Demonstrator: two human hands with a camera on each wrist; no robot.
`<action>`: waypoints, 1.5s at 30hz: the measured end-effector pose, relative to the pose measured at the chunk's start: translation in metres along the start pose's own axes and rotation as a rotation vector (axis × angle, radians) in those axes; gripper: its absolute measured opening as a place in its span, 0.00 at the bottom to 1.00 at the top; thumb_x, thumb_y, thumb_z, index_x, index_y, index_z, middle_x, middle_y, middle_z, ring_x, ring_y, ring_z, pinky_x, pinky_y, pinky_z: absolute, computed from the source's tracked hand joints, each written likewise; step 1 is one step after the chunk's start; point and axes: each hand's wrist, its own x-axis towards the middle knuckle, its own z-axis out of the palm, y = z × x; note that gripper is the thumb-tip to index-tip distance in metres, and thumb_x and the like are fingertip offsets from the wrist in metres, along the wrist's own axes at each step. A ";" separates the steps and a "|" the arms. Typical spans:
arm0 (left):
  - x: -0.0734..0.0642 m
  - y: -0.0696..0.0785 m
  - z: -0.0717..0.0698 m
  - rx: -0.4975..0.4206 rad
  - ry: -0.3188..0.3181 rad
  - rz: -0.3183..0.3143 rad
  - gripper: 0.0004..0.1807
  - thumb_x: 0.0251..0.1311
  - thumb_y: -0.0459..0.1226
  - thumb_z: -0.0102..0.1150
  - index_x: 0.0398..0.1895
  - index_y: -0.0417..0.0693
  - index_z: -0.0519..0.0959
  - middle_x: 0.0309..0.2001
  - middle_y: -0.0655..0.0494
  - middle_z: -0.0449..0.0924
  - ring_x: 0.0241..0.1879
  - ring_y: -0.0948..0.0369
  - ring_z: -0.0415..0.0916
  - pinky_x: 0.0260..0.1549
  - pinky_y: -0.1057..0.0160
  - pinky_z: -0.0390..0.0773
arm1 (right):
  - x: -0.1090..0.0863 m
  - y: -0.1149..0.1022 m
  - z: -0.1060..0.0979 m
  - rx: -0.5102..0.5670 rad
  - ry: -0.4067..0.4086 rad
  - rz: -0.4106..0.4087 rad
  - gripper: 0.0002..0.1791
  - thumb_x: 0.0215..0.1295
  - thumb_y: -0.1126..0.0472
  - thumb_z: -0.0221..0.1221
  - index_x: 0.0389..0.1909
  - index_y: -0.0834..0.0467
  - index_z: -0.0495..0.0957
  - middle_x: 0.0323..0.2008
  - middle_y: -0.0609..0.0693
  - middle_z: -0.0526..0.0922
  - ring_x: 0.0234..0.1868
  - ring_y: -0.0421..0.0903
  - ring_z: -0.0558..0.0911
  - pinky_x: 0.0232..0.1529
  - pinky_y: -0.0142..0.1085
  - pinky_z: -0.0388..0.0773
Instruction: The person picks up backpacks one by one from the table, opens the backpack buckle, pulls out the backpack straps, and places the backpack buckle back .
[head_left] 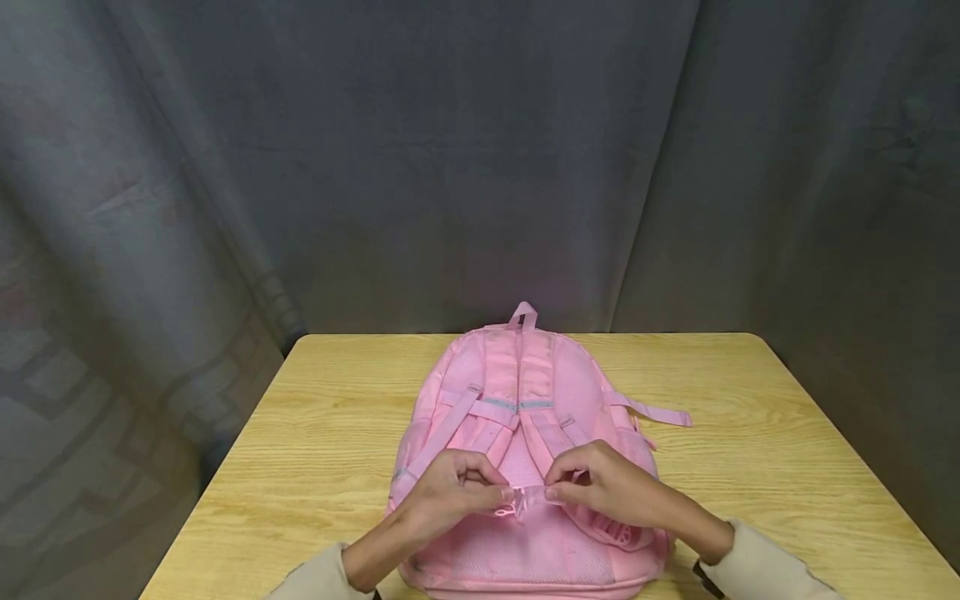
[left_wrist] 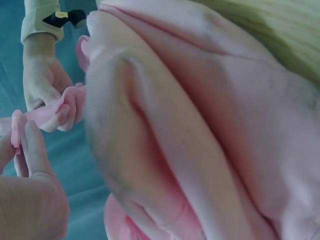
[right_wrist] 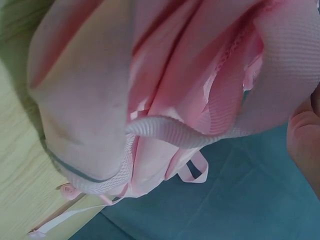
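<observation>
A pink backpack (head_left: 547, 546) lies on the table with its shoulder straps facing up. Over its lower middle, my left hand (head_left: 453, 487) pinches a small pink plastic strap buckle (left_wrist: 16, 131) between thumb and fingers. A pink webbing strap (left_wrist: 47, 114) runs from that piece to my right hand (head_left: 607, 487), which grips it with curled fingers. Both hands are close together, with a short stretch of strap between them. In the right wrist view, only part of my right hand (right_wrist: 305, 137) shows at the edge, beside a loop of webbing (right_wrist: 280, 75).
The wooden table (head_left: 322, 450) extends on both sides of the backpack. A loose strap end (head_left: 663, 415) sticks out to the right, and the carry loop (head_left: 525, 310) points to the back. Grey curtains (head_left: 465, 167) hang behind the table.
</observation>
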 end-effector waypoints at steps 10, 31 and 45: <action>-0.002 0.004 -0.002 -0.012 -0.024 -0.009 0.09 0.55 0.30 0.69 0.32 0.33 0.79 0.28 0.57 0.86 0.30 0.66 0.83 0.35 0.67 0.85 | -0.002 0.004 -0.002 -0.005 0.015 -0.003 0.07 0.67 0.54 0.63 0.31 0.51 0.84 0.27 0.42 0.85 0.27 0.29 0.72 0.26 0.27 0.77; -0.004 0.008 -0.005 -0.039 -0.032 -0.014 0.08 0.56 0.30 0.67 0.35 0.32 0.80 0.27 0.59 0.85 0.30 0.69 0.81 0.32 0.71 0.84 | -0.005 0.007 -0.005 0.011 0.005 0.018 0.07 0.68 0.54 0.62 0.32 0.50 0.84 0.25 0.45 0.83 0.26 0.29 0.73 0.25 0.27 0.76; 0.002 0.007 -0.012 -0.148 -0.023 -0.041 0.10 0.56 0.27 0.66 0.40 0.32 0.79 0.31 0.54 0.86 0.33 0.64 0.84 0.39 0.64 0.86 | -0.003 0.007 -0.005 -0.037 0.053 0.016 0.07 0.68 0.57 0.62 0.30 0.52 0.84 0.24 0.44 0.83 0.26 0.30 0.77 0.28 0.30 0.82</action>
